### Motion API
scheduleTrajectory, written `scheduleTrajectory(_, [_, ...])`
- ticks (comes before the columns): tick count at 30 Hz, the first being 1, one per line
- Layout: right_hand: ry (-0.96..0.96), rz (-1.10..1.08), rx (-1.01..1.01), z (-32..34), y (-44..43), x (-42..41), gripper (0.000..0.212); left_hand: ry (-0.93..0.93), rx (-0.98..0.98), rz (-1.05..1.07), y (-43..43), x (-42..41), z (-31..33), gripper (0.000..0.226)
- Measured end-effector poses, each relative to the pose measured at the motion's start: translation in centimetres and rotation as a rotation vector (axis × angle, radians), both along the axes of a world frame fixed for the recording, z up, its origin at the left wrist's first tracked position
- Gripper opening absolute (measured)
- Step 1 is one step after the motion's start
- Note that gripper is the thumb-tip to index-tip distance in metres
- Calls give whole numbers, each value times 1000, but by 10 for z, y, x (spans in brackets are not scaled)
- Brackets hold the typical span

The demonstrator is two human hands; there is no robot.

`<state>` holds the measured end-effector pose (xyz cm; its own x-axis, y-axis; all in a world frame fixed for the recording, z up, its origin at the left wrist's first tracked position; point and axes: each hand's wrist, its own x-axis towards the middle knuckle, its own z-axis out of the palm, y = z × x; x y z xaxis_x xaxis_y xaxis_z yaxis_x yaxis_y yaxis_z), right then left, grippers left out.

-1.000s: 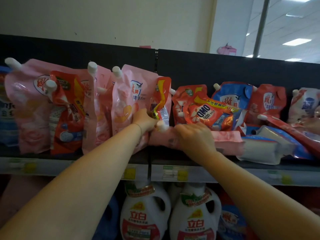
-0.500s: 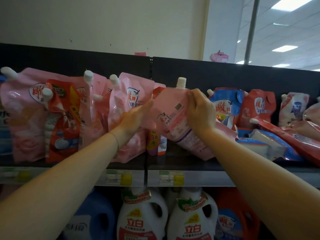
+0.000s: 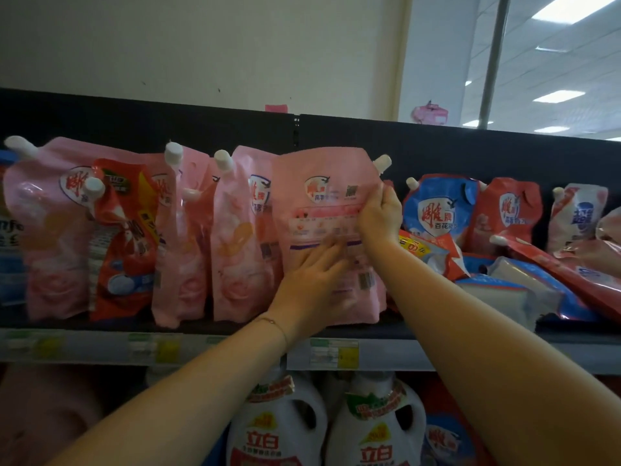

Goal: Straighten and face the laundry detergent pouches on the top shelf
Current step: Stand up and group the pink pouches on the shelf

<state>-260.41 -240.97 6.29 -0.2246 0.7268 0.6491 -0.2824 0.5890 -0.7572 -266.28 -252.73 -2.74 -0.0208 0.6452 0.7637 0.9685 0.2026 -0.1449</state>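
Note:
A pink detergent pouch point(image 3: 322, 203) with a white cap at its top right stands upright in the middle of the top shelf point(image 3: 369, 331), its printed back side towards me. My left hand point(image 3: 312, 284) lies flat on its lower front with straight fingers. My right hand point(image 3: 379, 216) grips its upper right edge below the cap. Left of it stand more pink pouches point(image 3: 242, 237) and a red pouch point(image 3: 124, 237), upright but uneven. To the right, a blue pouch point(image 3: 437, 206) and a red pouch point(image 3: 507, 210) lean over several fallen pouches.
Price tags point(image 3: 332, 353) run along the shelf's front rail. White detergent bottles point(image 3: 275, 428) stand on the shelf below. A dark back panel closes the shelf behind the pouches. Fallen blue and red pouches point(image 3: 524, 287) fill the right side.
The pink pouch lay flat on the shelf one second ago. Both hands lifted it, turned it and stood it upright beside the other pink pouches. My left hand has moved onto its lower front.

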Motion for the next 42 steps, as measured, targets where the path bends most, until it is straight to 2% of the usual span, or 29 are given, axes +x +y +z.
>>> scheduleTrajectory(2, [-185,-39,-54,-6,19,15,32,-32,-116,-22,11,4,2,73])
scheduleTrajectory(5, [-382,-113,-16,-20,46,40,38,-28,-145,75,31,7,6,78])
scheduleTrajectory(12, [-447,-227,186,-21,77,93,11,-169,-82,253,57,26,4,73])
scheduleTrajectory(14, [-477,-229,197,-14,88,99,11,-144,-9,179,61,36,4,58])
scheduleTrajectory(16, [-521,-221,195,-8,98,101,17,-65,63,3,68,46,4,32])
scheduleTrajectory(18, [-562,-216,204,-6,108,101,21,-50,34,-78,73,60,7,18])
scheduleTrajectory(22, [-648,-154,250,-8,121,96,24,-279,-116,36,91,80,12,35])
scheduleTrajectory(25, [-728,-129,308,-5,131,90,20,-379,-167,103,104,82,12,49])
scheduleTrajectory(33, [-1058,-48,451,20,150,65,28,-362,-153,231,122,84,9,55])
scheduleTrajectory(36, [-1116,-19,452,22,155,55,23,-401,-147,235,123,87,9,59])
scheduleTrajectory(38, [-1136,70,382,19,157,52,25,-415,-151,245,123,89,10,58])
scheduleTrajectory(40, [-1175,122,359,15,157,54,24,-396,-138,263,122,92,9,53])
scheduleTrajectory(42, [-1131,83,369,10,159,51,22,-351,-130,306,123,97,7,52])
